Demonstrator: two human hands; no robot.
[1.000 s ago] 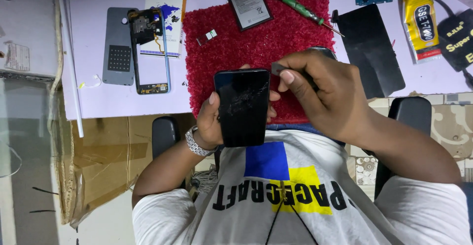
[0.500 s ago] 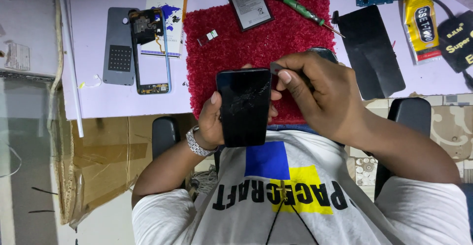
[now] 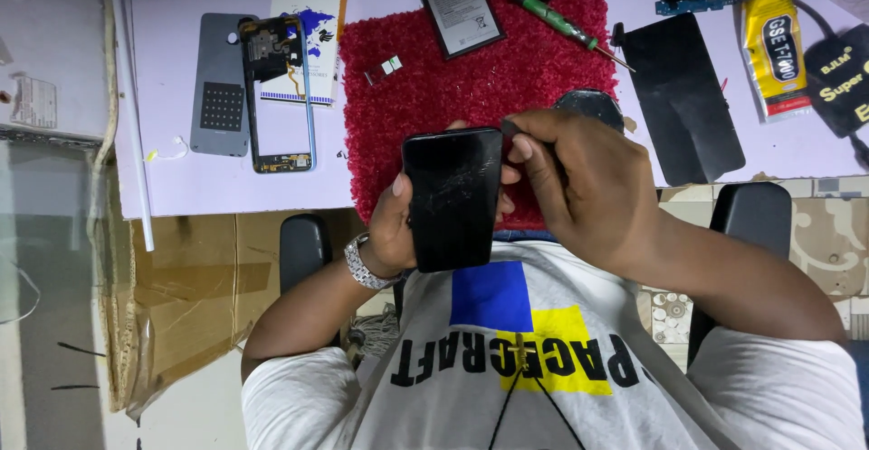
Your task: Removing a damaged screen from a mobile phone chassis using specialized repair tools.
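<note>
My left hand (image 3: 389, 233), with a metal watch on the wrist, grips a black phone (image 3: 453, 198) from behind. The phone stands upright above the near edge of a red mat (image 3: 434, 97), and its glass looks scratched or cracked. My right hand (image 3: 588, 183) pinches a small thin tool (image 3: 509, 128) against the phone's top right corner. Most of the tool is hidden in the fingers.
On the mat lie a phone battery (image 3: 460, 8), a green-handled screwdriver (image 3: 561, 23) and a small tray part (image 3: 384, 70). Left of it are a grey back cover (image 3: 220, 83) and an open phone frame (image 3: 276, 92). To the right are a black screen panel (image 3: 683, 97) and a yellow glue tube (image 3: 776, 52).
The phone and both hands have drifted very slightly to the right. The grips look the same.
</note>
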